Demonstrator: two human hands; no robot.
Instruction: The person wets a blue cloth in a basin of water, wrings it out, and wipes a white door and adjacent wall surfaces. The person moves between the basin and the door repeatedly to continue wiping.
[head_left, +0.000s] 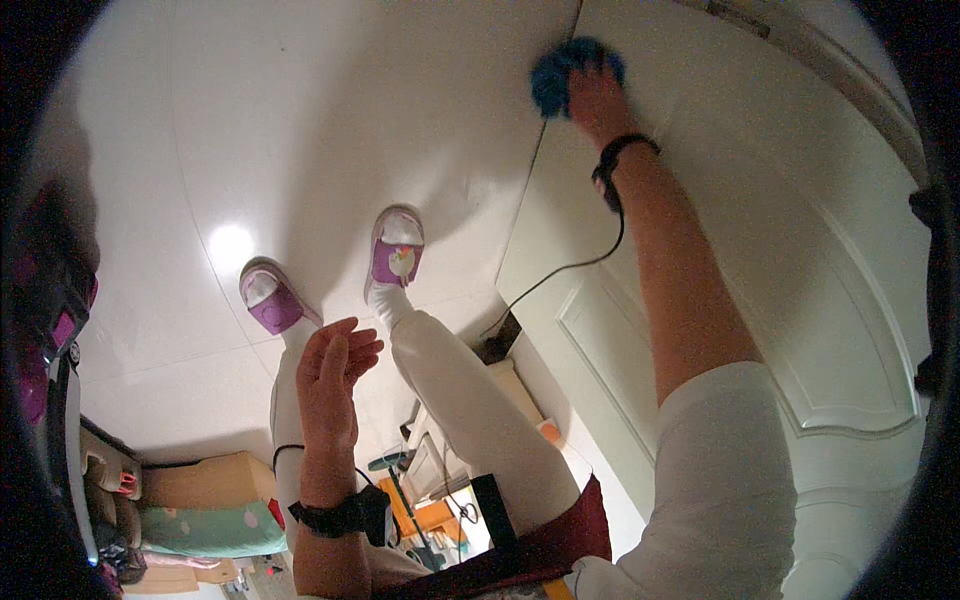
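A blue cloth (559, 79) lies bunched under my right hand (600, 97), pressed against the lower part of a white panelled door (750, 225) near the dark line where it meets the pale floor. The far side of the cloth is blurred. My left hand (337, 356) hangs in the air over my lower leg, its fingers loosely bent and nothing in them. Each wrist wears a black band with a device, and a thin black cable (570, 264) runs from the right one.
Purple slippers (397, 251) are on my feet on the pale floor (225, 150). Behind me stand a cardboard box (206, 480), a green patterned cloth item (214, 529) and a chair-like wooden frame (427, 472). Dark and magenta objects (52, 330) line the left edge.
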